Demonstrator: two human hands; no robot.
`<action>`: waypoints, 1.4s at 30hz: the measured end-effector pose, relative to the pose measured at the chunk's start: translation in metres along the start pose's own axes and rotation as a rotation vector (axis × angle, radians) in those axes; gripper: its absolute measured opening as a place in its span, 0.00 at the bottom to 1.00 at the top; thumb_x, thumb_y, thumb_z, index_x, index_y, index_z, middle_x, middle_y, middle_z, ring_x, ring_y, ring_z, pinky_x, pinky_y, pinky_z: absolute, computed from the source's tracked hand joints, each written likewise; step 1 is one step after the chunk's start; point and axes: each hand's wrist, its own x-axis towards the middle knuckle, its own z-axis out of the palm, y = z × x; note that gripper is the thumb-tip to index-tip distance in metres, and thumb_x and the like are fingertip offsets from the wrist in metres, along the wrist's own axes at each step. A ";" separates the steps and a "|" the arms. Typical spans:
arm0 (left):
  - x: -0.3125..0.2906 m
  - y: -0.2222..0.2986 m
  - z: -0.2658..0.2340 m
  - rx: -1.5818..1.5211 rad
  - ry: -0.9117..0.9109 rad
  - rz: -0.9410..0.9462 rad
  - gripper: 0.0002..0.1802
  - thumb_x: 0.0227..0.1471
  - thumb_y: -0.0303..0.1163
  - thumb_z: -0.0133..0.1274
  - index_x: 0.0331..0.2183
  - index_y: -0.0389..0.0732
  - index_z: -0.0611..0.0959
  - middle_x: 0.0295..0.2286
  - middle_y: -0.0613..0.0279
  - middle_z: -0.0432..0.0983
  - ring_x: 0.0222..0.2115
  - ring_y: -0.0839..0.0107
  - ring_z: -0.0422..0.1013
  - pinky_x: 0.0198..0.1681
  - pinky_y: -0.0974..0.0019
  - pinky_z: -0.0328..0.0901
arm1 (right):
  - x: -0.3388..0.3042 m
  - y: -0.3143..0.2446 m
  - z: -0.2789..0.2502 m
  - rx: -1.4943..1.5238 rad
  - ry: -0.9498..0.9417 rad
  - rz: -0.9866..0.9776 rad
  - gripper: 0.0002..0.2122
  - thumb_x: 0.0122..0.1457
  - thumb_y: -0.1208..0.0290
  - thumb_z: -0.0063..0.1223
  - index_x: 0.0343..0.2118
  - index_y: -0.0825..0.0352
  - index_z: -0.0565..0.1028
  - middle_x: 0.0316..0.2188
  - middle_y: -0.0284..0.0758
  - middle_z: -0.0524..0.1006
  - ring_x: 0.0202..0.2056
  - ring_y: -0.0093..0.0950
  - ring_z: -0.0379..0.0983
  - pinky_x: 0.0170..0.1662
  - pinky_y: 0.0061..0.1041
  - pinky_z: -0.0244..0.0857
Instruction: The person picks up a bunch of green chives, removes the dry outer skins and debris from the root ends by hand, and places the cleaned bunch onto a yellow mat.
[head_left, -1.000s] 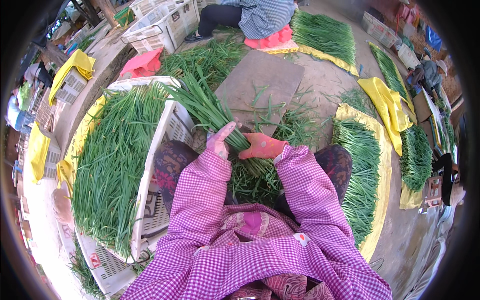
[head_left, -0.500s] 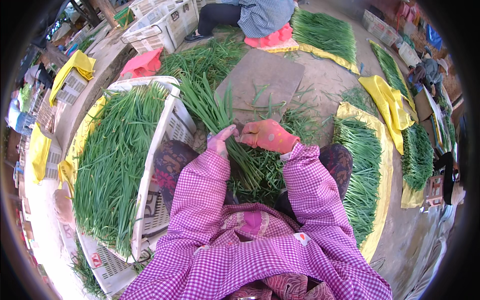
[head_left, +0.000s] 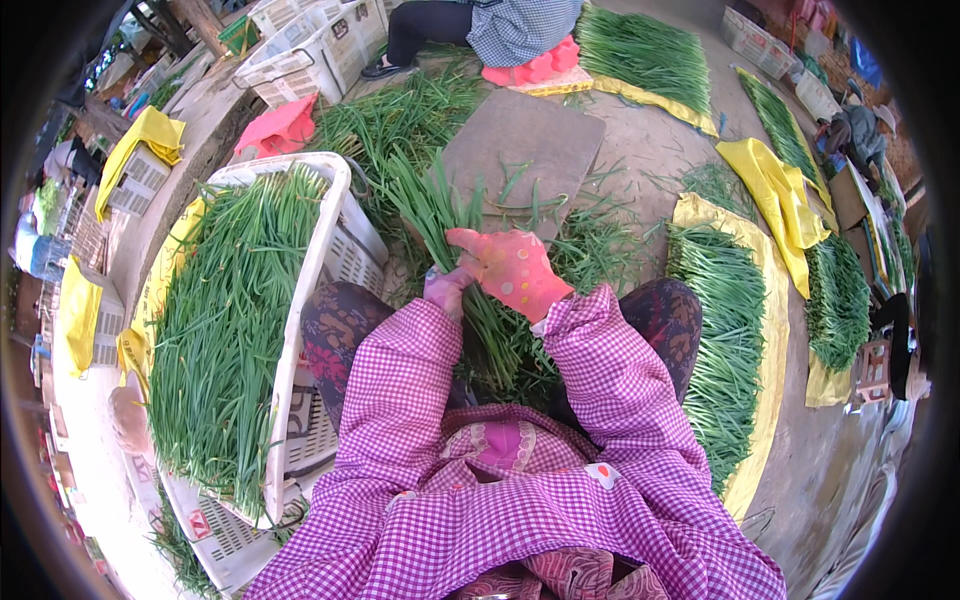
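Observation:
A bunch of long green garlic chives (head_left: 428, 205) is gripped by my left hand (head_left: 447, 290), closed round its middle in front of my knees. The leaves point up and away, and the stalk ends hang down toward my lap. My right hand (head_left: 515, 272), in a coral glove with pale dots, lies across the bunch just above the left hand. Its fingers are closed on the stalks, and the fingertips are partly hidden. More loose greens (head_left: 540, 345) lie below, between my legs.
At my left stands a white plastic crate (head_left: 345, 215) heaped with chives. On my right, chives lie in rows on a yellow sheet (head_left: 775, 300). Ahead are a flat brown board (head_left: 520, 145), loose chives (head_left: 400, 125) and a seated person (head_left: 520, 30).
My right hand has shifted left and slightly up onto the bunch, its back now turned more upward. The bunch stands more upright, and the view has tilted slightly.

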 end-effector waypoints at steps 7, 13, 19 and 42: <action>-0.019 0.008 0.006 0.180 -0.236 0.233 0.13 0.41 0.19 0.52 0.35 0.33 0.78 0.30 0.57 0.76 0.29 0.64 0.74 0.32 0.65 0.69 | 0.000 -0.006 -0.011 -0.032 -0.100 0.082 0.12 0.55 0.63 0.45 0.41 0.59 0.70 0.24 0.40 0.76 0.30 0.41 0.74 0.32 0.38 0.65; -0.025 0.018 0.016 -0.015 -0.228 0.050 0.14 0.41 0.19 0.49 0.36 0.34 0.78 0.33 0.57 0.75 0.34 0.65 0.73 0.37 0.64 0.68 | -0.003 0.001 -0.007 -0.028 -0.003 0.068 0.09 0.53 0.63 0.47 0.34 0.61 0.70 0.20 0.40 0.75 0.26 0.41 0.73 0.29 0.40 0.64; -0.017 0.014 0.014 0.037 -0.062 -0.046 0.15 0.44 0.18 0.48 0.39 0.33 0.77 0.36 0.57 0.75 0.35 0.66 0.72 0.38 0.65 0.68 | -0.003 0.005 0.005 -0.080 0.130 0.098 0.08 0.50 0.63 0.50 0.31 0.60 0.70 0.17 0.38 0.75 0.22 0.40 0.73 0.26 0.39 0.65; -0.018 0.012 0.013 0.206 0.056 0.084 0.11 0.42 0.31 0.57 0.27 0.32 0.80 0.23 0.58 0.74 0.19 0.68 0.70 0.23 0.68 0.67 | 0.012 0.047 -0.021 0.840 0.595 0.699 0.09 0.51 0.64 0.52 0.31 0.64 0.74 0.22 0.40 0.76 0.24 0.40 0.72 0.30 0.30 0.66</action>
